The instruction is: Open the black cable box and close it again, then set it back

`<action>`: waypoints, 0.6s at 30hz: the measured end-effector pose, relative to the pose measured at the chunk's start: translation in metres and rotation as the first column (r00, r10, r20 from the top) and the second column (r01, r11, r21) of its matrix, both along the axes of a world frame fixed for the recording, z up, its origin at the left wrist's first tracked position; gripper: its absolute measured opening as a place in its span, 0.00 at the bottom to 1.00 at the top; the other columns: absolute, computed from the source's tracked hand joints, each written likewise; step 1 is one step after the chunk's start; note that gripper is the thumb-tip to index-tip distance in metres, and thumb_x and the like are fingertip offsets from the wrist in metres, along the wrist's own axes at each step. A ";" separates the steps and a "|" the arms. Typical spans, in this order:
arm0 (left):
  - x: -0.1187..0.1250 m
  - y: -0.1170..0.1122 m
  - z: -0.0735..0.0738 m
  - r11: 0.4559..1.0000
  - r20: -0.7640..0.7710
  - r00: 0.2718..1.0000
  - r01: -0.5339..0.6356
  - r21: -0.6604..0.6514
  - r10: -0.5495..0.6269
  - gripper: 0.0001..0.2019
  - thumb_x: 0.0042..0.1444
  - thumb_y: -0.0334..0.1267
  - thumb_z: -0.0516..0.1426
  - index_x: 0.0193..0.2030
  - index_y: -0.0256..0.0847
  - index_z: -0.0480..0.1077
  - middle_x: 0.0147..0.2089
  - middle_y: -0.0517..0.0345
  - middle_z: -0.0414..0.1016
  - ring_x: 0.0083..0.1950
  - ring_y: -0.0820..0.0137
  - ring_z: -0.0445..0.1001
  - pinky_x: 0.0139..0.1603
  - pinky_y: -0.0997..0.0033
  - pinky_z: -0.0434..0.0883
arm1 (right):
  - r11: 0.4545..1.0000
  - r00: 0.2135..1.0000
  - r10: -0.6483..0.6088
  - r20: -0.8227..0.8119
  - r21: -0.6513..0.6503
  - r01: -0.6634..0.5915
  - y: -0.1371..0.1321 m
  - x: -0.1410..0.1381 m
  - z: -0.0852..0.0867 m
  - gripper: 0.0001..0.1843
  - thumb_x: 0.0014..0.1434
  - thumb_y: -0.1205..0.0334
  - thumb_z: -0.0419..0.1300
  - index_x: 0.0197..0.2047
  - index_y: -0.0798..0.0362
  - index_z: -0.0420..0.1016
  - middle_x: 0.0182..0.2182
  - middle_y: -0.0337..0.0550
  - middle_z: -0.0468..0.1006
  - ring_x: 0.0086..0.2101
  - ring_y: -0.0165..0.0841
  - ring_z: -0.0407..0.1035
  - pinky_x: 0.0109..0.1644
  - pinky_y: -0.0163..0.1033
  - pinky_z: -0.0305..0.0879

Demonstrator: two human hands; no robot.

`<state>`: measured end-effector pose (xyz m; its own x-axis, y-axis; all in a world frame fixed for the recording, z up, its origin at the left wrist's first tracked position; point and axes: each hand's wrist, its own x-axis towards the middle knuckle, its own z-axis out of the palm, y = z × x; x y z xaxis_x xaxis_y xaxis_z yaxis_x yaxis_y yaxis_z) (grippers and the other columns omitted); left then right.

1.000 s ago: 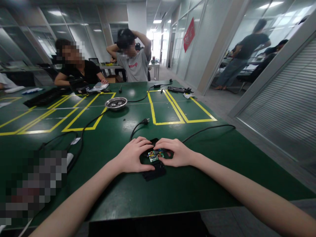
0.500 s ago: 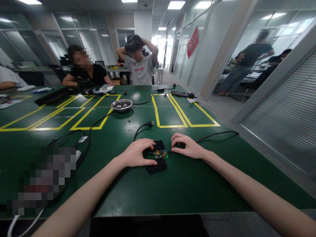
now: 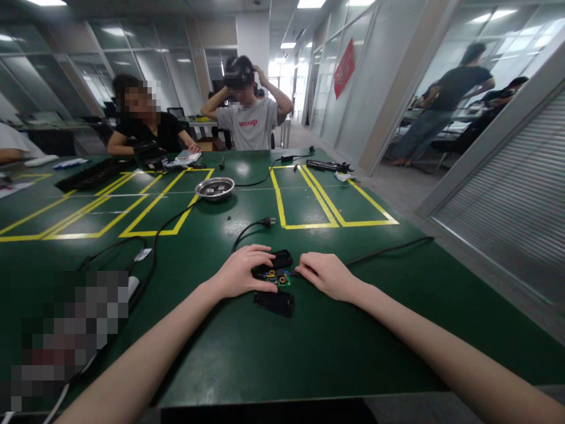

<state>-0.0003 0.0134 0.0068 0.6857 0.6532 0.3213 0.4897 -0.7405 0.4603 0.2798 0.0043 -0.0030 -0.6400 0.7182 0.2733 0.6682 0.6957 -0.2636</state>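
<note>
A small green circuit board (image 3: 282, 280) with copper-wound coils lies between two black plastic case halves, one shell (image 3: 281, 259) behind it and the other shell (image 3: 274, 302) in front. My left hand (image 3: 242, 271) curls around the board's left end, thumb in front and fingers behind; its exact contact is partly hidden. At the board's right end, my right hand (image 3: 324, 274) pinches the black cable (image 3: 388, 249) close to where it joins the board. Behind my left hand, a cord with a power plug (image 3: 267, 222) lies on the table.
A metal bowl (image 3: 215, 188) holding small metal parts stands ahead on the green table (image 3: 353, 353). To the left lies a blurred power strip (image 3: 75, 330) with cords. Yellow tape (image 3: 309, 225) marks rectangles farther back. Two people sit across the table.
The board has shifted slightly left, and the front shell now lies apart from it. My right hand has closed in on the cable at the board's end.
</note>
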 end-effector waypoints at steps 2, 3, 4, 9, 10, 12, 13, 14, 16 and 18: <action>-0.001 -0.004 0.001 1.000 0.027 1.000 0.000 0.000 0.000 0.24 0.52 0.53 0.72 0.51 0.43 0.79 0.59 0.45 0.81 0.66 0.52 0.74 0.66 0.48 0.71 | 1.000 1.000 -0.013 -0.007 -0.002 0.013 0.000 0.000 0.000 0.17 0.76 0.55 0.49 0.34 0.50 0.67 0.28 0.41 0.75 0.29 0.34 0.69 0.33 0.37 0.55; -0.001 -0.006 0.002 1.000 0.034 0.999 -0.003 -0.002 0.004 0.27 0.52 0.53 0.72 0.56 0.43 0.77 0.61 0.45 0.80 0.67 0.51 0.73 0.67 0.47 0.71 | 1.000 1.000 -0.021 -0.011 -0.007 0.021 0.000 0.000 0.000 0.17 0.76 0.55 0.49 0.34 0.50 0.67 0.28 0.41 0.76 0.28 0.34 0.69 0.33 0.37 0.54; -0.001 -0.008 0.003 1.000 0.037 0.999 0.008 -0.006 -0.007 0.30 0.52 0.52 0.72 0.59 0.44 0.76 0.62 0.44 0.79 0.67 0.50 0.72 0.68 0.46 0.70 | 1.000 1.000 -0.027 -0.012 -0.016 0.027 0.000 -0.001 -0.001 0.17 0.76 0.54 0.49 0.35 0.50 0.67 0.28 0.41 0.76 0.28 0.34 0.69 0.33 0.37 0.54; 0.002 -0.015 0.005 0.999 0.036 0.999 0.008 -0.031 -0.007 0.21 0.55 0.45 0.69 0.54 0.43 0.77 0.61 0.44 0.79 0.66 0.52 0.73 0.68 0.47 0.70 | 0.995 0.999 -0.044 0.000 -0.090 0.044 0.001 -0.004 0.000 0.16 0.75 0.54 0.50 0.35 0.49 0.68 0.26 0.39 0.76 0.26 0.34 0.69 0.31 0.36 0.52; 0.003 -0.016 0.005 0.999 0.039 0.999 -0.001 -0.038 0.002 0.17 0.56 0.43 0.68 0.52 0.43 0.76 0.60 0.45 0.79 0.66 0.52 0.74 0.68 0.47 0.70 | 0.993 0.999 -0.051 0.007 -0.102 0.051 0.001 -0.005 0.001 0.16 0.75 0.54 0.51 0.36 0.49 0.68 0.26 0.39 0.76 0.26 0.34 0.70 0.31 0.36 0.52; 0.004 -0.017 0.005 0.999 0.042 0.999 -0.015 -0.050 0.017 0.13 0.57 0.42 0.67 0.48 0.43 0.75 0.58 0.45 0.80 0.65 0.53 0.74 0.67 0.48 0.70 | 0.991 0.998 -0.060 0.018 -0.117 0.062 0.000 -0.007 0.003 0.15 0.75 0.54 0.51 0.36 0.49 0.68 0.26 0.39 0.76 0.26 0.34 0.70 0.31 0.36 0.52; 0.004 -0.017 0.005 0.998 0.041 0.999 -0.023 -0.055 0.025 0.12 0.57 0.42 0.66 0.46 0.43 0.74 0.58 0.45 0.80 0.65 0.52 0.74 0.67 0.48 0.70 | 0.991 0.998 -0.056 0.018 -0.121 0.058 -0.001 -0.007 0.005 0.15 0.75 0.54 0.51 0.36 0.49 0.69 0.26 0.39 0.76 0.26 0.34 0.70 0.31 0.36 0.52; 0.005 -0.017 0.005 0.998 0.039 0.999 -0.029 -0.059 0.031 0.12 0.57 0.42 0.66 0.45 0.43 0.74 0.57 0.46 0.80 0.65 0.52 0.74 0.67 0.48 0.70 | 0.991 0.999 -0.045 0.014 -0.123 0.046 -0.002 -0.008 0.006 0.15 0.75 0.53 0.52 0.36 0.49 0.69 0.26 0.39 0.77 0.27 0.34 0.70 0.31 0.36 0.52; 0.005 -0.017 0.005 0.997 0.036 0.999 -0.035 -0.062 0.038 0.11 0.57 0.42 0.66 0.45 0.43 0.73 0.56 0.46 0.80 0.65 0.52 0.73 0.66 0.47 0.70 | 0.992 1.000 -0.011 -0.005 -0.127 0.010 -0.003 -0.008 0.010 0.15 0.73 0.52 0.54 0.37 0.50 0.71 0.28 0.39 0.78 0.27 0.34 0.71 0.32 0.36 0.53; 0.005 -0.017 0.006 0.998 0.041 0.999 -0.027 -0.054 0.030 0.13 0.57 0.43 0.66 0.46 0.43 0.73 0.56 0.46 0.80 0.66 0.51 0.72 0.66 0.47 0.70 | 0.991 1.000 0.023 -0.014 -0.133 -0.024 -0.004 -0.008 0.011 0.13 0.72 0.52 0.57 0.37 0.50 0.72 0.29 0.39 0.78 0.28 0.34 0.71 0.32 0.36 0.53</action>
